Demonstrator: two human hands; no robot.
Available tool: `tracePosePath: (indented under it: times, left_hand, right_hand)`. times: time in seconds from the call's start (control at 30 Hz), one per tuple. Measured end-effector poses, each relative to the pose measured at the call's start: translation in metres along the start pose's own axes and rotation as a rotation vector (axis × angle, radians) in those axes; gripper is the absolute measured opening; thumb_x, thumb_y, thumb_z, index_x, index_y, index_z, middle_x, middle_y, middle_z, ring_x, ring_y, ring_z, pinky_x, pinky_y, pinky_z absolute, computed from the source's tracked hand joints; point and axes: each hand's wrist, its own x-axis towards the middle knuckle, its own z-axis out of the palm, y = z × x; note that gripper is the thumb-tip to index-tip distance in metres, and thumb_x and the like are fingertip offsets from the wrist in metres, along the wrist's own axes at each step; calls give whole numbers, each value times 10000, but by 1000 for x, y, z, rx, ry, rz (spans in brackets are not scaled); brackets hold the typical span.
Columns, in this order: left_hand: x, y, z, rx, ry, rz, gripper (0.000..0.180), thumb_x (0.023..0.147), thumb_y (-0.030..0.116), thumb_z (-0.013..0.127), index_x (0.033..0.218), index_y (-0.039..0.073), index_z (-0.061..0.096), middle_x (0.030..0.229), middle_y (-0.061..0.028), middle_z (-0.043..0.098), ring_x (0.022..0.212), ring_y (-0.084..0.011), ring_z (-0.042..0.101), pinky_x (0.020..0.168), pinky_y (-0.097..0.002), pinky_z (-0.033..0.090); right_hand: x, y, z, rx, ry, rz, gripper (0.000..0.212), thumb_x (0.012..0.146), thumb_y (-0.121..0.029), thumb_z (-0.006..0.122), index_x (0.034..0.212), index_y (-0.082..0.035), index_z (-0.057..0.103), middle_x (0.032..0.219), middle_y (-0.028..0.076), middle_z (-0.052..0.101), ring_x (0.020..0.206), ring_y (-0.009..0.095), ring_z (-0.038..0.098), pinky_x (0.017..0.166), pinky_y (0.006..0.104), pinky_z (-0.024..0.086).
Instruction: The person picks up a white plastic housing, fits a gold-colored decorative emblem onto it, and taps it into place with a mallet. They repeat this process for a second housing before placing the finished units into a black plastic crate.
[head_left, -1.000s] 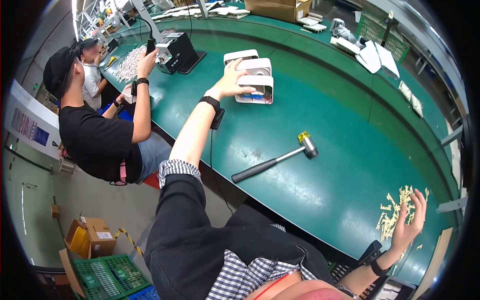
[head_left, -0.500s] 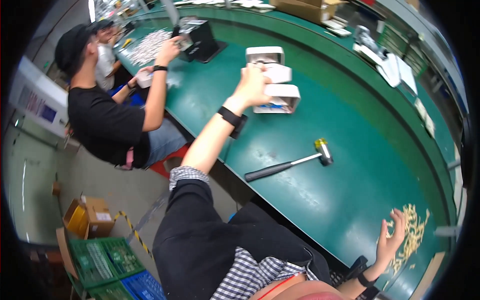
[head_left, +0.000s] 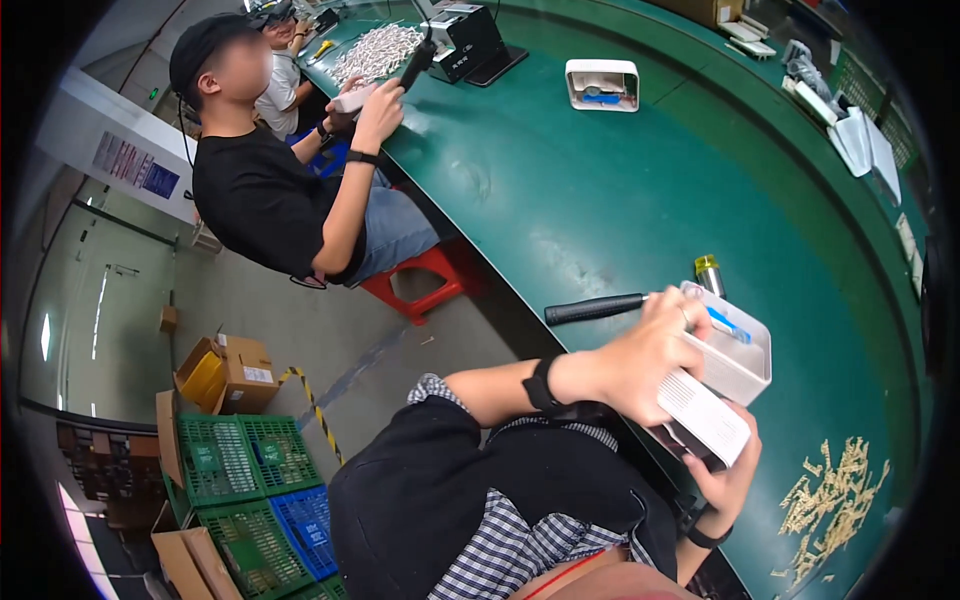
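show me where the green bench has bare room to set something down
The widest bare patch of green workbench lies between the far white casing and the mallet. Another lies between the near open casing and the small tan pieces. It's crowded around the left hand, right hand and held casing.
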Motion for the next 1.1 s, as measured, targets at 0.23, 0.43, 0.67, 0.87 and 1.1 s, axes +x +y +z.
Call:
tracePosePath:
  times: [0.23,0.43,0.67,0.87,1.1]
  left_hand:
    - [10,9,53,-338,-206,-112,352,553,253,810,820,55,692,1016,-122,450,989,-327,384,909,-394,294]
    - [24,-5,58,-279,-101,-289,326,722,115,750,1035,52,680,933,-111,519,909,-236,525,815,-360,431]
    - [39,1,37,-269,-234,-521,377,803,79,705,1152,36,569,854,-91,561,703,-147,630,626,-308,522]
    - [29,-5,68,-1038,-54,-863,255,857,26,646,1033,11,462,875,-119,591,691,-162,663,577,-277,538]
    - [36,-16,55,-960,-330,-791,211,921,71,596,1067,27,451,1132,-168,558,886,-211,678,688,-305,575]
  right_hand:
    - [-93,35,-28,179,161,286,728,689,-313,827,1227,44,488,1290,205,516,1215,344,497,1046,443,345]
    - [-141,67,-24,251,447,257,564,682,-201,791,1112,-2,486,1282,221,529,1248,374,472,1107,515,252]
    - [-126,69,-29,332,405,231,480,715,-167,726,1084,-17,460,1312,242,496,1300,399,423,1108,515,248]
    - [-90,60,-16,387,209,182,391,712,-119,673,1046,-38,487,1410,253,401,1370,434,326,1115,514,240]
    - [-65,49,21,338,343,85,467,675,-77,634,1116,-39,487,1531,232,223,1414,428,249,1144,520,176]
